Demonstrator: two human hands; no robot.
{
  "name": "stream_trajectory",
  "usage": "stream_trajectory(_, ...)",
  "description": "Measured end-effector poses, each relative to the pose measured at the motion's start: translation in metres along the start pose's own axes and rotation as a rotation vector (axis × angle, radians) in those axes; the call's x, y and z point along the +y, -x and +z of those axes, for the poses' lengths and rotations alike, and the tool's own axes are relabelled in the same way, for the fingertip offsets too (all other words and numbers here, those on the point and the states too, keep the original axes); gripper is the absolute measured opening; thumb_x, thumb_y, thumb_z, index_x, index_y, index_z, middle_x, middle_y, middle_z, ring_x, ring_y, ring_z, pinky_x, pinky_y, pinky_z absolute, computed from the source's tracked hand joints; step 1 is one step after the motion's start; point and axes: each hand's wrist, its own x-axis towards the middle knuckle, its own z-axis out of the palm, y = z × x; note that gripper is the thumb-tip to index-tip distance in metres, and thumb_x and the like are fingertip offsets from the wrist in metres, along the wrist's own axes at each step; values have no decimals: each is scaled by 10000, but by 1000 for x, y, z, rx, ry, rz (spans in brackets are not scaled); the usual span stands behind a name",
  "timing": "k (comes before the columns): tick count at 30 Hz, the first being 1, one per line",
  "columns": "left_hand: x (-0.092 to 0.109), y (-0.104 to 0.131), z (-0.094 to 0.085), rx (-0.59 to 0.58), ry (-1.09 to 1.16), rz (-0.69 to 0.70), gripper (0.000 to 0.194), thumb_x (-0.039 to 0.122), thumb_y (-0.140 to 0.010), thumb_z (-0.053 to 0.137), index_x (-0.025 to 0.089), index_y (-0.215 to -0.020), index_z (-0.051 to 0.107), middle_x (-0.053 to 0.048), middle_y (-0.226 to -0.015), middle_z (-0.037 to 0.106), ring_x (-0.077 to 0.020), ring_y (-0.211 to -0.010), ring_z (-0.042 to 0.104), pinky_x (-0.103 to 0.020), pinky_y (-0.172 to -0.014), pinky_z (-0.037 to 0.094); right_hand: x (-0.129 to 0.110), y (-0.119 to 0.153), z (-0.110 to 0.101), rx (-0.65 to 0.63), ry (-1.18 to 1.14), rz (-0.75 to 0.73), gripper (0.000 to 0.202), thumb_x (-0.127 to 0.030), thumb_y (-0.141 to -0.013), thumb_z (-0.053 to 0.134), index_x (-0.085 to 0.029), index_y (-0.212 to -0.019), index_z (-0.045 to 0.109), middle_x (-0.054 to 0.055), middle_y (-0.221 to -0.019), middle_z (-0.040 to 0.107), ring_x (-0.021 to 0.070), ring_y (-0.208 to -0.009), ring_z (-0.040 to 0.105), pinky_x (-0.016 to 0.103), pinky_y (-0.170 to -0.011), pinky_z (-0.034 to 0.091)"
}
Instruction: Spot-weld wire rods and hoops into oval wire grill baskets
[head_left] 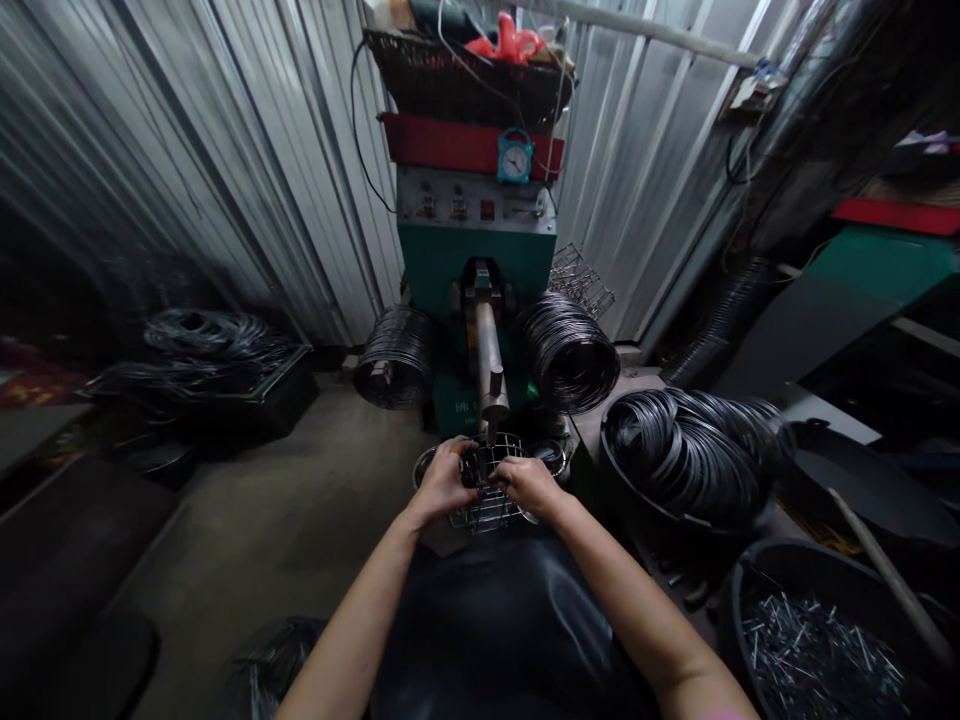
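Observation:
A small wire basket (491,518) of crossed metal rods sits in front of me, below the tip of a machine's metal arm (490,350). My left hand (447,482) is closed on the basket's left side, thumb towards the middle. On the other side my right hand (531,484) pinches its fingers together against the wires, close under the arm's tip. Whether those fingers hold a separate small piece is too small to tell. Part of the basket is hidden behind both hands.
The green machine (480,260) has a control panel (442,198) and a blue clock (515,157). Wire coils (395,358) hang on both sides. At right stand a tub of coiled wire (682,450) and a bin of short metal pins (817,640). More wire (202,340) lies left.

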Motion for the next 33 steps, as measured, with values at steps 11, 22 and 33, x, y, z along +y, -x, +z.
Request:
stream_trajectory(11, -4, -7, 4, 35, -22, -73, 615, 204, -503, 763, 194, -1089, 577, -110, -1212, 557, -301, -1172, 508, -444, -998, 424, 3, -6, 2, 41, 62, 53, 214, -160, -862, 533, -215, -991, 695, 36, -998, 705, 175, -878, 653, 220, -705, 455)
stream_trajectory(22, 1, -12, 6, 71, -105, -89, 627, 184, -507, 740, 200, -1109, 565, -114, -1265, 524, -331, -1208, 467, -488, -1019, 398, -4, 45, 45, 376, -332, 71, 262, -214, -844, 583, -210, -1102, 628, 77, -1028, 679, 183, -957, 640, 295, -842, 504)
stream_trajectory(33, -14, -36, -2, 64, -79, -206, 648, 227, -490, 770, 192, -1101, 560, -101, -1224, 565, -300, -1170, 509, -420, -977, 439, 12, 142, 130, 29, -472, 325, 239, -183, -814, 491, -191, -950, 686, 96, -928, 724, 231, -887, 673, 345, -793, 515)
